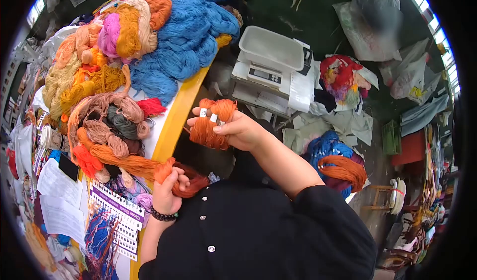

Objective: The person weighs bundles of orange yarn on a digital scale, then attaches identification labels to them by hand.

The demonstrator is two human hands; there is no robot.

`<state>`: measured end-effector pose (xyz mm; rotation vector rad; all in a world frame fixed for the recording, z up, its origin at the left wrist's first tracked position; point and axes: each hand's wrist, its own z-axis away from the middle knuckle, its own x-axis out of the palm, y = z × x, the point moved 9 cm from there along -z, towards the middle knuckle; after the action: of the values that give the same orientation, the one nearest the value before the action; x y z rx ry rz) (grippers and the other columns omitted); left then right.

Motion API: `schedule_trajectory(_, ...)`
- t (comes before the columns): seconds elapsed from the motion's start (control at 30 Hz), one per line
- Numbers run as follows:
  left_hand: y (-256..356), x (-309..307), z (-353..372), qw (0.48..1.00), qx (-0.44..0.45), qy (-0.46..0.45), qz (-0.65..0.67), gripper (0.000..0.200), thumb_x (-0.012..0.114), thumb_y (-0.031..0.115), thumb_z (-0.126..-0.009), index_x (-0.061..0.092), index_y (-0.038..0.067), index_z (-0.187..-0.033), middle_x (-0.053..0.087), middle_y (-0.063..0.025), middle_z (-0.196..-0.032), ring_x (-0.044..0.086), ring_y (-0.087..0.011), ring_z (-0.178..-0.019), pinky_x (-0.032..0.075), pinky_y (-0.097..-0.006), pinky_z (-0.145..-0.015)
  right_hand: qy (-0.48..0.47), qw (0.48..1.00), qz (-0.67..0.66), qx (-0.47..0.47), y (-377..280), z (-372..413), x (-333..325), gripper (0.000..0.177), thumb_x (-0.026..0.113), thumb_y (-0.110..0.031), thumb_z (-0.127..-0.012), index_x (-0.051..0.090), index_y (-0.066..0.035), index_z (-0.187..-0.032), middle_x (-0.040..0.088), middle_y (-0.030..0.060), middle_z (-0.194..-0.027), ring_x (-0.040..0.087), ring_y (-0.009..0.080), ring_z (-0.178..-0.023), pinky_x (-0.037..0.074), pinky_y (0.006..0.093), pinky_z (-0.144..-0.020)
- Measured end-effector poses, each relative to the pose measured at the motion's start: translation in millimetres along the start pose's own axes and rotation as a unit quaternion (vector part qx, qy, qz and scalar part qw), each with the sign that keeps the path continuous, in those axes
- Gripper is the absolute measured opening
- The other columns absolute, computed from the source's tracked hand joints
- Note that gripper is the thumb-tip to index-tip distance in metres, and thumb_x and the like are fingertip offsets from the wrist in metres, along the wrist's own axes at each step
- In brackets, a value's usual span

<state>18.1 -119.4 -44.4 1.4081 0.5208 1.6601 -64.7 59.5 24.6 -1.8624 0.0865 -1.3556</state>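
Note:
In the head view, my right hand (244, 132) is closed around small rust-orange thread skeins (208, 134) banded with white paper labels, one reading "30". My left hand (168, 193), wearing a dark bead bracelet, grips a bright orange skein of thread (164, 171) at the table's edge. A darker rust length (195, 182) hangs beside its fingers, toward my body. Golden-orange strands (126, 162) run from the pile up to the left hand. Just beyond them lie brown and grey skeins (119, 122) and a red-orange one (87, 160).
A large blue yarn heap (184, 32) covers the far end of the yellow-edged table (174, 113). A digital scale with a white tray (271, 46) stands ahead. On the table are a purple-edged thread card (117, 208), papers (59, 210) and a phone (68, 167). Plastic bags (370, 24) lie on the floor.

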Motion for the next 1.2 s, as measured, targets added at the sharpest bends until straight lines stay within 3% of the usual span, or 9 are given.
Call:
schedule_trajectory(0.03, 2, 3, 0, 1.000, 0.007, -0.007, 0.006, 0.015, 0.055, 0.014, -0.092, 0.059, 0.000, -0.099, 0.064, -0.0081, -0.078, 0.054, -0.0124, -0.061, 0.049, -0.0307, -0.065, -0.007, 1.000, 0.004, 0.011, 4, 6, 3, 0.060, 0.062, -0.002, -0.080, 0.038, 0.002, -0.135, 0.050, 0.0226, -0.130, 0.045, 0.0331, -0.126, 0.033, 0.0480, -0.106)
schedule_trajectory(0.23, -2, 11, -2, 1.000, 0.012, -0.013, 0.017, 0.019, 0.053, 0.010, -0.093, 0.058, 0.001, -0.109, 0.065, -0.0068, -0.085, 0.054, -0.0102, -0.060, 0.050, -0.0278, -0.065, -0.032, 0.997, -0.061, 0.038, 20, 41, 16, 0.066, 0.060, -0.002, -0.080, 0.031, 0.003, -0.139, 0.039, 0.0257, -0.139, 0.043, 0.0329, -0.128, 0.032, 0.0452, -0.107)
schedule_trajectory(0.4, -3, 28, -4, 0.997, 0.020, -0.061, -0.040, 0.018, 0.052, 0.012, -0.094, 0.058, 0.004, -0.109, 0.059, -0.0032, -0.086, 0.047, -0.0073, -0.057, 0.047, -0.0251, -0.064, -0.028, 0.994, -0.068, 0.076, 40, 60, 12, 0.060, 0.058, -0.008, -0.086, 0.032, 0.002, -0.139, 0.047, 0.0255, -0.132, 0.048, 0.0327, -0.124, 0.033, 0.0446, -0.106)
schedule_trajectory(0.43, -2, 31, -3, 0.999, 0.009, -0.027, -0.038, 0.017, 0.053, 0.011, -0.093, 0.059, 0.002, -0.106, 0.058, -0.0025, -0.077, 0.047, -0.0081, -0.057, 0.046, -0.0253, -0.062, -0.027, 0.994, -0.072, 0.078, 44, 62, 10, 0.060, 0.058, -0.008, -0.086, 0.032, 0.002, -0.139, 0.047, 0.0255, -0.132, 0.048, 0.0327, -0.124, 0.033, 0.0446, -0.106)
schedule_trajectory(0.57, -10, 41, -5, 0.997, 0.008, -0.054, -0.053, 0.016, 0.055, 0.012, -0.092, 0.060, 0.002, -0.104, 0.047, 0.0022, -0.066, 0.043, -0.0063, -0.053, 0.044, -0.0234, -0.057, 0.007, 0.996, -0.041, 0.076, 56, 67, 6, 0.055, 0.058, -0.008, -0.088, 0.035, -0.001, -0.137, 0.049, 0.0189, -0.132, 0.049, 0.0301, -0.123, 0.035, 0.0440, -0.106)
schedule_trajectory(0.63, -12, 40, -4, 0.997, 0.005, -0.053, -0.055, 0.017, 0.056, 0.012, -0.091, 0.060, 0.002, -0.104, 0.050, 0.0018, -0.068, 0.043, -0.0056, -0.053, 0.043, -0.0226, -0.056, 0.027, 0.997, -0.026, 0.069, 60, 67, 3, 0.050, 0.057, -0.006, -0.090, 0.038, -0.003, -0.136, 0.049, 0.0125, -0.133, 0.049, 0.0264, -0.122, 0.039, 0.0425, -0.104)
schedule_trajectory(0.8, -13, 43, -4, 0.997, -0.007, -0.032, -0.075, 0.018, 0.059, 0.012, -0.090, 0.061, 0.003, -0.104, 0.057, 0.0000, -0.074, 0.041, -0.0035, -0.051, 0.039, -0.0198, -0.053, 0.021, 0.995, 0.010, 0.100, 72, 67, 5, 0.048, 0.056, -0.005, -0.091, 0.039, -0.002, -0.135, 0.052, 0.0113, -0.130, 0.050, 0.0239, -0.122, 0.041, 0.0410, -0.103)
schedule_trajectory(0.87, -17, 43, -5, 0.995, -0.025, -0.038, -0.084, 0.018, 0.061, 0.012, -0.089, 0.061, 0.003, -0.104, 0.060, -0.0016, -0.078, 0.041, -0.0027, -0.052, 0.037, -0.0185, -0.052, 0.029, 0.989, 0.045, 0.139, 85, 67, -4, 0.037, 0.055, -0.005, -0.091, 0.048, 0.002, -0.127, 0.058, 0.0098, -0.121, 0.056, 0.0188, -0.111, 0.042, 0.0341, -0.100)
schedule_trajectory(1.2, -23, 36, -3, 0.991, -0.046, 0.003, -0.122, 0.018, 0.068, 0.012, -0.083, 0.061, 0.003, -0.098, 0.059, -0.0002, -0.073, 0.049, -0.0048, -0.056, 0.039, -0.0186, -0.053, 0.026, 0.978, 0.134, 0.155, 80, 66, 15, 0.033, 0.056, -0.010, -0.092, 0.052, 0.001, -0.123, 0.061, 0.0059, -0.114, 0.057, 0.0130, -0.105, 0.044, 0.0289, -0.093)
